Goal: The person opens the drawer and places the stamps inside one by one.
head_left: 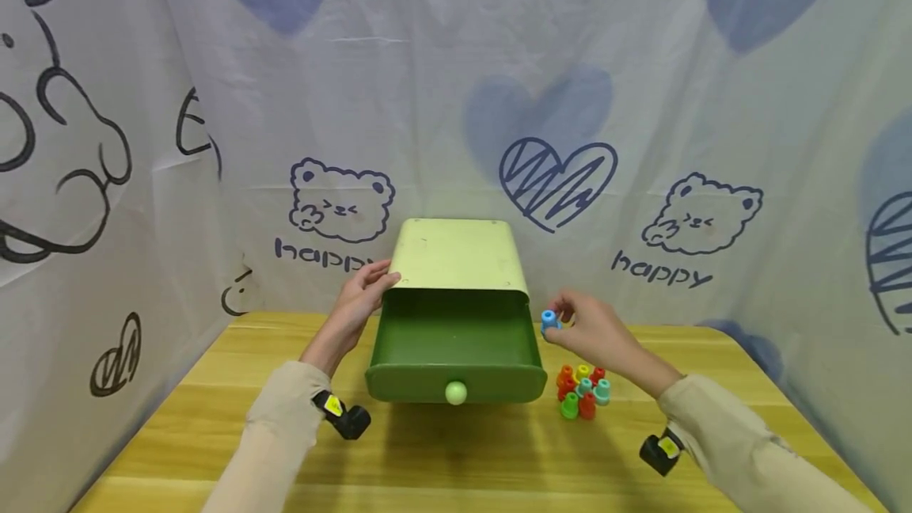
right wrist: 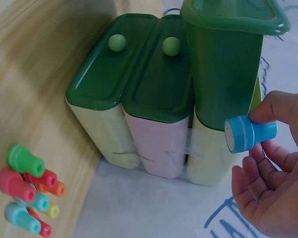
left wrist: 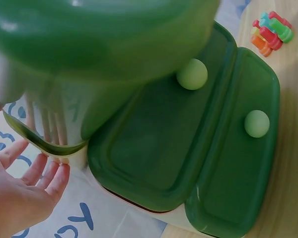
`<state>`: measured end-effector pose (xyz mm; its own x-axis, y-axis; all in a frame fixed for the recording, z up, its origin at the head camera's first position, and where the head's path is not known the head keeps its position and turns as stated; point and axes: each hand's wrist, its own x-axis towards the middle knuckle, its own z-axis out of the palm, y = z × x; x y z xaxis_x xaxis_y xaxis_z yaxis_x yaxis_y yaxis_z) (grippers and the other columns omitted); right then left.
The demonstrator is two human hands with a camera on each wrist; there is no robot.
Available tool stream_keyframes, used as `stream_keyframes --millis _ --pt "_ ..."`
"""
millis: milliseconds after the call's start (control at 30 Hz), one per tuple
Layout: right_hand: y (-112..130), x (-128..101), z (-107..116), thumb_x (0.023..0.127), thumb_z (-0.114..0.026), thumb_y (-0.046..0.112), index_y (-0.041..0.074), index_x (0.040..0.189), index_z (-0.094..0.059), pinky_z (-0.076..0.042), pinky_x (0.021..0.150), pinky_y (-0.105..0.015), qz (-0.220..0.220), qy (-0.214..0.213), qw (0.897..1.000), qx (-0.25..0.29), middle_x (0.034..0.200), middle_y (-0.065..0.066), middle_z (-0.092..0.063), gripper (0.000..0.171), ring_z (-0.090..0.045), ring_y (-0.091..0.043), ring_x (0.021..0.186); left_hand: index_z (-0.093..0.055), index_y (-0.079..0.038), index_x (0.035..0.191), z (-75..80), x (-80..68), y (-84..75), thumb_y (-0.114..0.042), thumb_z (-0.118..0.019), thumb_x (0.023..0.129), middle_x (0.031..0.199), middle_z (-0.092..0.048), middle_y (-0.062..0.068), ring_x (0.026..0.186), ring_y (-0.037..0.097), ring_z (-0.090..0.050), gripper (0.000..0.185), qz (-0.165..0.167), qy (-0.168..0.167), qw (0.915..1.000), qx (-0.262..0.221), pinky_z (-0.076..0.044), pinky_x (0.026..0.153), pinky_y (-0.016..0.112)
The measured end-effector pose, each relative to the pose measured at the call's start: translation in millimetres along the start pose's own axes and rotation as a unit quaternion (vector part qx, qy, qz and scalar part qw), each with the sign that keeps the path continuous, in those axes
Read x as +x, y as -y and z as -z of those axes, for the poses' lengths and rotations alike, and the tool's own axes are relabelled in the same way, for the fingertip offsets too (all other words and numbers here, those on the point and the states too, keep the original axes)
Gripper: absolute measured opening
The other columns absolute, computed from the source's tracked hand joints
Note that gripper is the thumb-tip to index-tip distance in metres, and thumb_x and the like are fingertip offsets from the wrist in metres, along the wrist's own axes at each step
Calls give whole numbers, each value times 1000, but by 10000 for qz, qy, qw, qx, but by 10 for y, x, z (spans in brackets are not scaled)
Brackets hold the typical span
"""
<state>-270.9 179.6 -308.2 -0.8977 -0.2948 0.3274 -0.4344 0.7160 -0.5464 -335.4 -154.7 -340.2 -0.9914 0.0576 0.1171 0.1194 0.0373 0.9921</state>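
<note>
A pale green cabinet stands at the back of the wooden table. Its dark green top drawer is pulled out toward me and looks empty. My left hand rests with straight fingers against the cabinet's left side. To the right of the drawer, my right hand pinches a blue peg between thumb and fingers, and the blue peg is held beside the open drawer. Two lower drawers are closed.
A small pile of several coloured pegs lies on the table right of the drawer front, the same pegs showing in the right wrist view. A printed cloth backdrop closes in the back and both sides.
</note>
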Motion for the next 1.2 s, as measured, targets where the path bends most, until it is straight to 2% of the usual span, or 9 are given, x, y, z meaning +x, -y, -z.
stream_keyframes --millis 133,300,467,700,933,1200 --pt "91 87 -4 75 -68 6 6 87 -59 -46 66 -32 279 210 9989 -301 81 -2 -57 15 -51 -21 77 -34 -2 147 30 -8 14 -26 -57 97 147 -34 19 135 34 -33 59 -4 12 10000 7 -26 110 50" --pt "190 181 13 73 -68 3 6 84 -58 -44 63 -31 600 224 9965 -537 78 -2 -54 15 -48 -19 73 -33 -3 147 39 -27 16 -27 -56 98 148 -34 19 135 33 -32 60 -9 7 10000 1 -25 111 50" --pt "293 266 47 74 -68 4 6 86 -59 -45 64 -32 668 370 9956 -535 80 -2 -55 15 -49 -21 75 -34 -3 147 31 -28 15 -27 -56 98 147 -35 18 136 33 -32 59 -28 -49 10000 -28 -25 111 50" --pt "377 376 35 76 -70 5 4 88 -62 -48 70 -33 749 789 9938 -246 82 -2 -60 15 -55 -22 79 -34 -4 147 23 -29 19 -27 -57 97 147 -35 18 135 32 -33 60 -34 -56 9999 -84 -25 111 49" --pt "449 515 39 78 -72 7 4 92 -63 -51 76 -34 912 1410 9856 -190 83 0 -64 17 -58 -17 80 -36 -4 146 8 -18 37 -26 -58 97 147 -36 18 134 33 -34 59 -43 -73 10000 -51 -27 110 50" --pt "558 651 -23 80 -74 4 4 91 -68 -52 75 -30 821 2094 9725 602 83 1 -67 13 -61 -15 79 -37 -5 145 -11 1 28 -26 -59 96 147 -36 17 134 32 -35 58 -49 -29 9999 -112 -28 109 49"
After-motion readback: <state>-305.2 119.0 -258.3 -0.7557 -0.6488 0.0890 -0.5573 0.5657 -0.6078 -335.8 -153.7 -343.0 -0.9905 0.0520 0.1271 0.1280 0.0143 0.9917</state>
